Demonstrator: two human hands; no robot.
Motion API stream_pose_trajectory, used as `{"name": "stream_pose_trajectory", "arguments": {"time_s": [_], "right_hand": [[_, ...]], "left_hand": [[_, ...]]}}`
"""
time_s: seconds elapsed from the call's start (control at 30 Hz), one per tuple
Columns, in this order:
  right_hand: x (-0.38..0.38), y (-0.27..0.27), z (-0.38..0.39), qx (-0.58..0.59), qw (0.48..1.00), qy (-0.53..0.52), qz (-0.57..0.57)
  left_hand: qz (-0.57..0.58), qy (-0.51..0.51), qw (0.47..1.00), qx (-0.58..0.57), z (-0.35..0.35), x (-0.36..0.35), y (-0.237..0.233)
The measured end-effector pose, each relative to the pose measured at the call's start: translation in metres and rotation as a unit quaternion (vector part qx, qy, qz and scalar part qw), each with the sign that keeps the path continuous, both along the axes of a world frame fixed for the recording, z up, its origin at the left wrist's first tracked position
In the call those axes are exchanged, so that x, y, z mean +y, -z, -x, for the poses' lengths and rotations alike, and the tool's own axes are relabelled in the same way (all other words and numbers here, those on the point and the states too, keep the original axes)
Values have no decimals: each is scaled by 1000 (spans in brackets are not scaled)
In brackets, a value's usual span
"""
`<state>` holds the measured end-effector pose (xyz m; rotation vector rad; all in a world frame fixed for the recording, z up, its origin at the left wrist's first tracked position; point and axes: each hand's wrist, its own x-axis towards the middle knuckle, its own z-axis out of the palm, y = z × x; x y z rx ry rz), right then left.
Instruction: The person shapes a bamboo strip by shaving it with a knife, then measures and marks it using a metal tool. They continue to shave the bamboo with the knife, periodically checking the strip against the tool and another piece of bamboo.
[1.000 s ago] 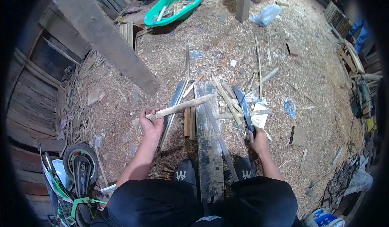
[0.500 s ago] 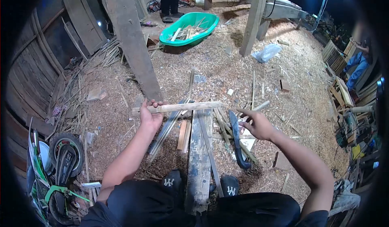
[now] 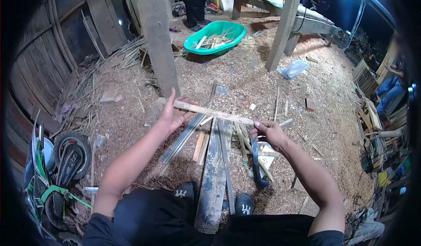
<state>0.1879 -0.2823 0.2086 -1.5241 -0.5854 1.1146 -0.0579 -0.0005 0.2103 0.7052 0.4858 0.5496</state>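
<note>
A pale wooden strip (image 3: 215,113) spans the space between my hands, above the end of a worn plank (image 3: 213,171). My left hand (image 3: 175,112) is spread, with the strip's left end lying against its palm and thumb. At the other end, my right hand (image 3: 268,133) pinches the strip between thumb and fingers. A dark curved machete (image 3: 256,162) is just below my right hand, its upper part hidden by the fingers. Thin sticks (image 3: 184,136) lie left of the plank.
Wooden posts (image 3: 158,39) (image 3: 286,26) stand ahead, with a green tub (image 3: 215,50) of scraps between them. A person (image 3: 190,2) stands behind it; another person (image 3: 390,86) is at the right. A small motorbike (image 3: 61,180) is at the lower left.
My right hand has moved to the strip and taken its right end. That end has dropped, so the strip slants. My left hand's fingers have opened out, and the view has shifted slightly.
</note>
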Motion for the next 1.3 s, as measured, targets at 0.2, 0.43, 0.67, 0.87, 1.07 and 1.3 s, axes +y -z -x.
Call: {"name": "stream_pose_trajectory", "arguments": {"time_s": [0.2,0.43,0.67,0.87,1.07,1.3], "right_hand": [[-20,-9,-1,90,992,84,-28],[-30,-4,-6,36,997,62,-17],[-33,-6,-7,32,992,108,-51],[-28,1,-15,52,987,123,-85],[-21,-4,-23,71,982,132,-114],[-10,-8,-20,67,982,141,-108]], "left_hand": [[-57,109,992,3,22,5,-28],[-143,55,970,187,26,31,-74],[-200,74,942,259,9,43,-49],[-202,99,953,201,20,41,-13],[-195,95,960,178,17,43,-5],[-186,83,965,163,13,56,7]]}}
